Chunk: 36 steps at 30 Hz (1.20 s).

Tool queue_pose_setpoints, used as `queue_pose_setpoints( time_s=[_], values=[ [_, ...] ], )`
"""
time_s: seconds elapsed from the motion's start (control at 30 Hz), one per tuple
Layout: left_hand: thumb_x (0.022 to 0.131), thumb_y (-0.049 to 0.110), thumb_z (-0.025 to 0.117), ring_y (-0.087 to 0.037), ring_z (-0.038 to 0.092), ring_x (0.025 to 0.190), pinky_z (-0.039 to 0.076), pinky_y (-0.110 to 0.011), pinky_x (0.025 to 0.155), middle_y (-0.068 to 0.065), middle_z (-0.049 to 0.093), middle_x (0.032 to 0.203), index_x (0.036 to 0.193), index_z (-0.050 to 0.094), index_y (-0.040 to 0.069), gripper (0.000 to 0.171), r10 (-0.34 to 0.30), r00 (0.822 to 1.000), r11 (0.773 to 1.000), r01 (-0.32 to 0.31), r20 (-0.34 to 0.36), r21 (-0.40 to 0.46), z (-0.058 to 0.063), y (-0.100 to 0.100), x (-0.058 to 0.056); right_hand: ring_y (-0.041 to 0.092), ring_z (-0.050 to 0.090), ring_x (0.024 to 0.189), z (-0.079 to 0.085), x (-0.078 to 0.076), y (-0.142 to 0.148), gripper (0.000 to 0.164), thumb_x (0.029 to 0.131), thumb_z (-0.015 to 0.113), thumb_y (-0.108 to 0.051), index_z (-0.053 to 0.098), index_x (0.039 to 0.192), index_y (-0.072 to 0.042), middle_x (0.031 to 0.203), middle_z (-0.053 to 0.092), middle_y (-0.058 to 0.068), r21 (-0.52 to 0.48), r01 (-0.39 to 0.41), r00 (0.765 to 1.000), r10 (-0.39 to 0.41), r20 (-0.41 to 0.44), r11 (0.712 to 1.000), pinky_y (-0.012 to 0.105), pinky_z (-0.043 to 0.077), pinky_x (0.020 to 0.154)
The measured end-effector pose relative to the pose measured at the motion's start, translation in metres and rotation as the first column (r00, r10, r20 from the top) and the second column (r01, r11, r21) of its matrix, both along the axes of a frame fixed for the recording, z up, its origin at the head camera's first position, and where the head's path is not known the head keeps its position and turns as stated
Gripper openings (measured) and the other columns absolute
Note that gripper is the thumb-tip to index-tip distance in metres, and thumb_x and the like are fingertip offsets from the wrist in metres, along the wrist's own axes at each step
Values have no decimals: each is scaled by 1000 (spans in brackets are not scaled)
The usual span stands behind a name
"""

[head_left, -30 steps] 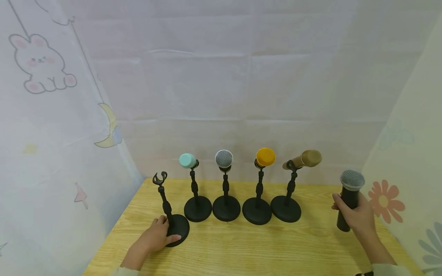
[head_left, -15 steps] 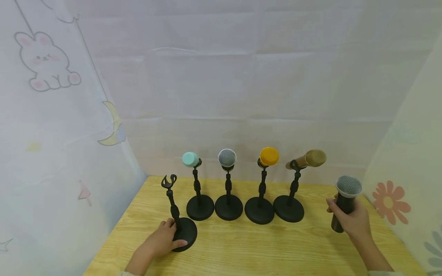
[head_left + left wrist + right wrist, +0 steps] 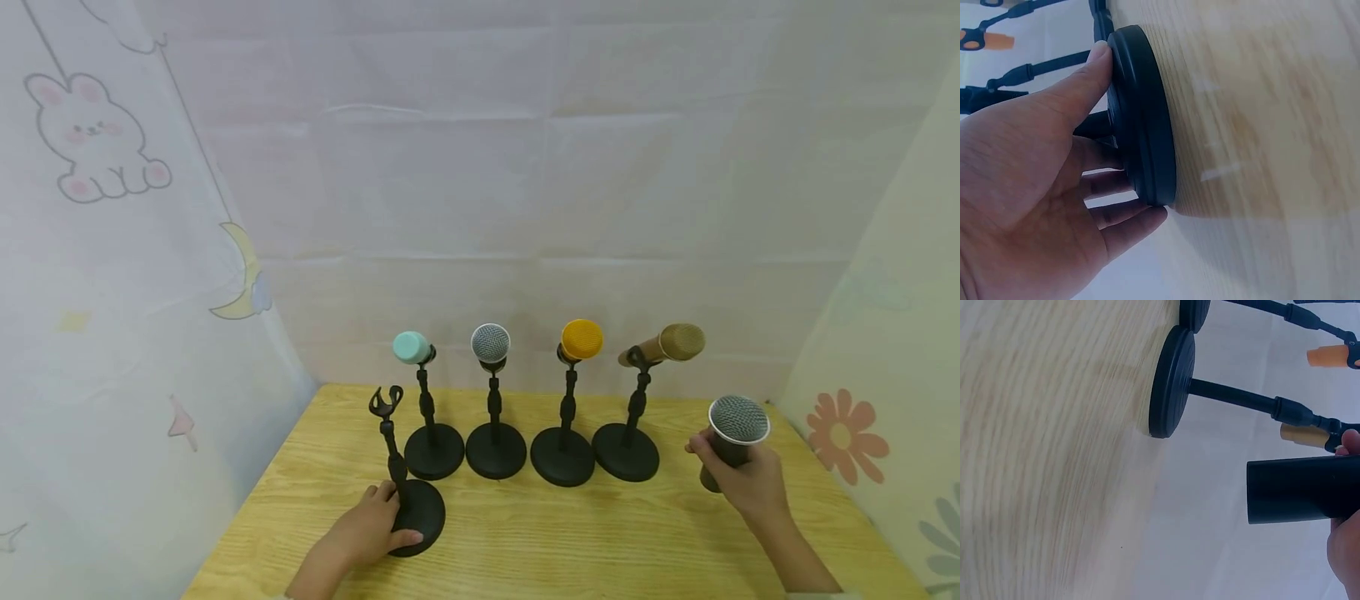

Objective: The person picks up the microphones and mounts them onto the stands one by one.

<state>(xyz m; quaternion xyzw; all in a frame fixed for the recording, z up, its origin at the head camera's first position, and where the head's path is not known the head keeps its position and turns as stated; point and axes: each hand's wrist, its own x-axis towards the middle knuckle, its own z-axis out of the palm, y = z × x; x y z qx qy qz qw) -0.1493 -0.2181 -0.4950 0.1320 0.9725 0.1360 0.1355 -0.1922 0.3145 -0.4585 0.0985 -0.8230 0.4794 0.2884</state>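
Observation:
My left hand (image 3: 365,527) grips the round black base of a microphone stand (image 3: 424,514) at the table's front left. The stand's clip at the top holds no microphone. In the left wrist view, the thumb and fingers (image 3: 1127,220) curl about the edge of the base (image 3: 1147,125), which is on the tabletop. My right hand (image 3: 750,483) holds a black microphone (image 3: 738,421) with a silver mesh head, raised over the table's right side. Its black handle (image 3: 1300,489) shows in the right wrist view, with most of that hand out of frame.
Behind stand several black stands with microphones clipped in: a mint one (image 3: 411,347), a silver-headed one (image 3: 491,343), a yellow one (image 3: 581,340) and a gold one (image 3: 681,342). The wooden table (image 3: 525,550) meets printed cloth walls at the back and sides.
My left hand has slid the bare stand to the right and toward me. The right hand has brought the black microphone leftward, its mesh head tipping more toward the camera.

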Motion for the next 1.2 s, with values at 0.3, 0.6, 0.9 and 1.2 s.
queue_pose_setpoints(
  time_s=[0.3, 0.6, 0.9, 1.2],
  values=[
    [92, 58, 65, -47, 42, 135, 49, -57, 99, -26, 42, 150, 141, 53, -10, 85, -39, 999, 999, 39, -6, -16, 3, 16, 3, -4, 68, 72, 6, 8, -14, 14, 85, 78, 5, 66, 92, 1, 78, 73, 0, -2, -34, 999, 34, -13, 999, 7, 50, 77],
    [91, 61, 65, -42, 45, 134, 51, -53, 99, -21, 45, 149, 140, 55, -8, 85, -78, 997, 996, 77, -23, -43, 6, 36, 7, -11, 63, 72, 8, 10, -27, 25, 75, 80, 13, 66, 92, 1, 80, 64, -26, 33, -8, 997, 10, -81, 999, 4, 46, 73],
    [89, 66, 62, -38, 45, 135, 52, -50, 98, -17, 45, 152, 144, 54, -3, 88, -113, 993, 993, 112, -28, -45, -1, 52, 8, -11, 58, 80, 12, 11, -39, 29, 70, 82, 10, 66, 93, 1, 86, 62, -25, 47, 7, 991, 0, -137, 999, 5, 46, 74],
    [92, 66, 57, -38, 43, 139, 52, -50, 100, -16, 42, 154, 147, 51, 0, 86, -135, 991, 990, 134, -17, -50, -2, 68, 13, -12, 59, 80, 16, 14, -51, 34, 65, 83, 11, 68, 93, 0, 86, 62, -27, 19, 0, 990, 3, -142, 1000, 6, 47, 72]
  ],
)
